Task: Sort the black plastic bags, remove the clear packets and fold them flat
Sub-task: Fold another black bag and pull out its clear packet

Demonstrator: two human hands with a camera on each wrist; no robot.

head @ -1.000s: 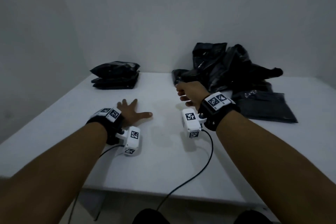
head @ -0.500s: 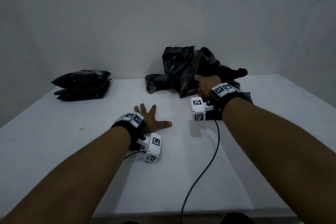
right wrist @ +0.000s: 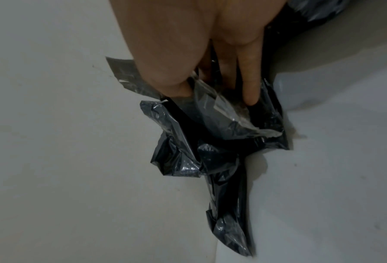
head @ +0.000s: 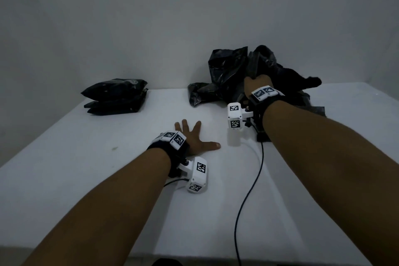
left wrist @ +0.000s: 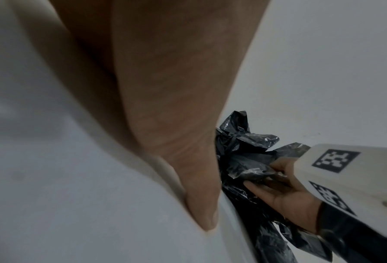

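A heap of crumpled black plastic bags (head: pixel 228 75) lies at the back of the white table (head: pixel 108 168), against the wall. My right hand (head: pixel 255 84) reaches into the heap and grips one black bag (right wrist: pixel 210 142) between thumb and fingers (right wrist: pixel 251 85). A clear, shiny plastic layer (right wrist: pixel 219 110) shows at that bag's mouth, under my fingers. In the left wrist view my right hand (left wrist: pixel 284 192) also holds crumpled black plastic (left wrist: pixel 244 156). My left hand (head: pixel 192 136) lies flat on the table with fingers spread, holding nothing.
A neat stack of folded black bags (head: pixel 116 97) sits at the back left. A flat black bag (head: pixel 315 110) lies under my right forearm. A black cable (head: pixel 248 196) runs from the right wrist across the table to its front edge.
My right hand has moved forward into the heap and taken hold of a black bag. The left hand has stayed flat on the table.
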